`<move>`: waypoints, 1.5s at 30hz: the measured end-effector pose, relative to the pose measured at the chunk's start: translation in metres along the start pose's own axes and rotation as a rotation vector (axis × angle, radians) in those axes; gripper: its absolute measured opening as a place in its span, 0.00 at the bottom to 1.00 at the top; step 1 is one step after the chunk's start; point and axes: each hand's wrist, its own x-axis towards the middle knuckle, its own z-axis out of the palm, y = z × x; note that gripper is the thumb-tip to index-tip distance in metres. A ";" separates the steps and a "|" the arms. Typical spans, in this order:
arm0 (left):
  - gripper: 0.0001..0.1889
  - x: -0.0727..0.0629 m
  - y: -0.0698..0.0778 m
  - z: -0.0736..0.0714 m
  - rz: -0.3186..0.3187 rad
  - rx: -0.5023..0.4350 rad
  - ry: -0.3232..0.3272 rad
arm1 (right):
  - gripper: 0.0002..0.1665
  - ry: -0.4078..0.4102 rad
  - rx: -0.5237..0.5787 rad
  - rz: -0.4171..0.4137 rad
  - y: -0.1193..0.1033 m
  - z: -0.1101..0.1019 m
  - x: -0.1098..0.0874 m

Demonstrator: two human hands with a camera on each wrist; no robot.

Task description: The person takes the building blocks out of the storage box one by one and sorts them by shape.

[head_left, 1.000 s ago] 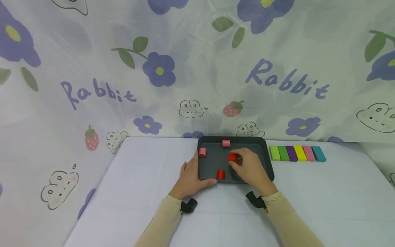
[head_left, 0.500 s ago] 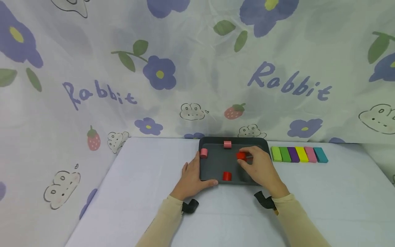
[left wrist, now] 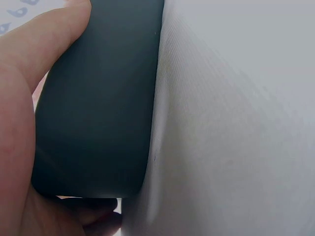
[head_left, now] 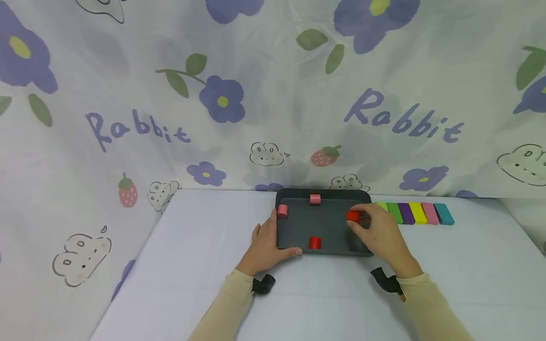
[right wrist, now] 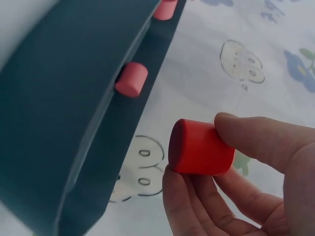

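A dark grey tray (head_left: 324,222) lies on the white table. My left hand (head_left: 266,246) rests against its front left corner, fingers straight along the left side and thumb along the front wall (left wrist: 98,108). My right hand (head_left: 381,232) pinches a red cylinder block (right wrist: 204,147) between thumb and fingers, above the tray's right part. Another red cylinder (head_left: 315,243) is by the tray's front wall. One pink cylinder (head_left: 282,211) sits at the left wall and another pink cylinder (head_left: 315,199) at the back wall.
Right of the tray, several coloured blocks (head_left: 418,213) stand in a row, the light green one partly hidden by my right hand. A patterned cloth (head_left: 273,94) hangs behind the table.
My right hand has moved right across the tray with the pinched red cylinder. The red cylinder at the front wall has shifted slightly right. My left hand stays at the corner.
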 end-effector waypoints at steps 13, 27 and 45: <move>0.68 -0.001 -0.003 0.002 0.013 0.014 0.000 | 0.21 0.073 -0.041 0.000 0.017 -0.012 -0.015; 0.68 -0.009 -0.008 0.001 0.032 0.015 -0.003 | 0.21 0.139 -0.067 0.051 0.026 -0.017 -0.033; 0.68 -0.010 -0.008 0.000 0.021 0.021 -0.018 | 0.22 0.162 -0.111 0.094 0.054 -0.014 -0.041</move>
